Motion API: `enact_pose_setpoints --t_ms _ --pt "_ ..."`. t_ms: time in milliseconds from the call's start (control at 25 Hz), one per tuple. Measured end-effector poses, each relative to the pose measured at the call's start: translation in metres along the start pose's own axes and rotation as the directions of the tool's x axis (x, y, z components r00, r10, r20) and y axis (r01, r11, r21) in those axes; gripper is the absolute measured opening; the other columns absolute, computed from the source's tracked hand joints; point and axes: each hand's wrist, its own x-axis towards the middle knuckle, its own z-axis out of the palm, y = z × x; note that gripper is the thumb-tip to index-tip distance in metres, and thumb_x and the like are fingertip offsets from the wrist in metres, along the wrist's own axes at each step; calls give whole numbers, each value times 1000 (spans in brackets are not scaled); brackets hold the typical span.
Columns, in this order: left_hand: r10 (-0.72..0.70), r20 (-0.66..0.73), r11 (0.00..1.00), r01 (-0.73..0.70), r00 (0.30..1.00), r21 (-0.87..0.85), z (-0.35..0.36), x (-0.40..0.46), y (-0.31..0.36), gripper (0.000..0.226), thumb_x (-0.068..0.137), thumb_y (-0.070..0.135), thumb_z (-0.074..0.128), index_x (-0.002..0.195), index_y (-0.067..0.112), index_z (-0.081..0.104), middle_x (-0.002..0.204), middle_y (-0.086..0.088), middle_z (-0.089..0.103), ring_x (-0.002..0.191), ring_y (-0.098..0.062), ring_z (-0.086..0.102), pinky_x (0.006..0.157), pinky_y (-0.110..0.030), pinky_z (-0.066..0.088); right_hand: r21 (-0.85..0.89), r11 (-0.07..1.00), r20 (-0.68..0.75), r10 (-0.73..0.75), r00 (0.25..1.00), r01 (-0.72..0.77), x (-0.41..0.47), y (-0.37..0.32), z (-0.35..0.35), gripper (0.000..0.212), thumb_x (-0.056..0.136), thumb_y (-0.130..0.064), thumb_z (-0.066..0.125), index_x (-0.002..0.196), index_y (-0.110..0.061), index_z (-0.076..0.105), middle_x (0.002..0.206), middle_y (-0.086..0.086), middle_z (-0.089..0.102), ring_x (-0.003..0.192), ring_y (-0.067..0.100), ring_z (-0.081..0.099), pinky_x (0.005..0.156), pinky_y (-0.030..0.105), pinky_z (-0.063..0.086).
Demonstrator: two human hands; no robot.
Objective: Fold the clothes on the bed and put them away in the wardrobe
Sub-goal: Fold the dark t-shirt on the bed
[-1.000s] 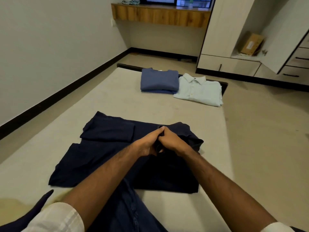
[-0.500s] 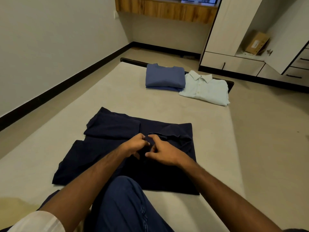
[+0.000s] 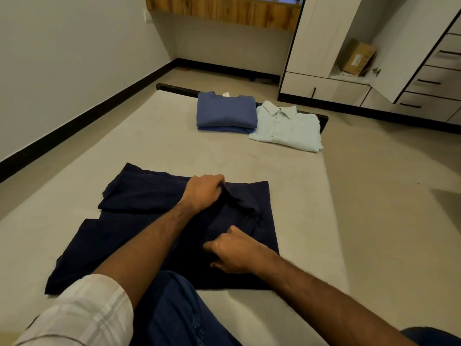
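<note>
We see a navy collared shirt (image 3: 139, 236) spread on the bed (image 3: 159, 146), close to the near edge, with its right side already turned in to a straight edge and its left sleeve folded across the upper part. The left side of the body remains spread outward, so we judge this fold to be partly made. The left hand (image 3: 203, 192) lies at the collar with its fingers curled, pinching the collar cloth. The right hand (image 3: 235, 250) lies lower on the front of the shirt, fingers curled down onto the fabric; we cannot tell whether it pinches the cloth or only presses it.

Farther up the bed, near its far edge, lie two finished items side by side and touching: a folded blue T-shirt (image 3: 225, 112) and, to its right, a folded pale green button shirt (image 3: 287, 126). We take these as done but not yet put away.

Beyond the bed stands the wardrobe (image 3: 324, 36), with one door open onto a shelf that holds a cardboard box (image 3: 359, 59); a bank of drawers (image 3: 434, 81) lies to its right. No folded garment shows inside it.

By our reckoning, two garments are folded, the third is in hand, and the whole transfer to the wardrobe is left. In the foreground we see a white sleeve (image 3: 82, 313) and a denim-clad knee (image 3: 174, 310) resting on the shirt's near hem.
</note>
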Motion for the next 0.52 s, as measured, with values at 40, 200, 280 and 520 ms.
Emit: enact_pose_setpoints --t_ms 40,200,280,520 --pt "-134 -34 991 133 990 -13 -1 1 -9 20 95 22 46 107 26 62 104 3 71 97 -25 65 84 -39 40 -16 998 -14 -55 998 55 1 -6 2 36 95 -31 61 128 -18 57 113 6 68 103 26 61 98 47 36" --pt "-415 -20 904 409 910 -121 1 -11 -57 17 95 20 50 101 28 63 104 6 68 103 -22 62 94 -45 35 -84 966 -71 -251 965 245 0 -21 18 34 94 -23 64 126 -16 58 105 5 65 100 26 57 107 54 28" --pt "-340 -1 914 331 940 -236 5 -17 -60 14 99 34 50 105 27 60 99 7 68 99 -19 63 95 -44 38 -10 960 -117 -279 953 279 -3 -18 21 31 92 -20 66 122 -17 58 103 3 64 100 24 55 111 56 25" --pt "-316 148 856 349 937 -382 5 -9 -17 64 87 65 60 132 24 42 116 -1 64 105 -25 62 95 -47 49 70 950 -147 -291 945 303 -2 -18 31 48 79 -6 74 122 -19 59 108 0 63 111 22 48 112 60 24"
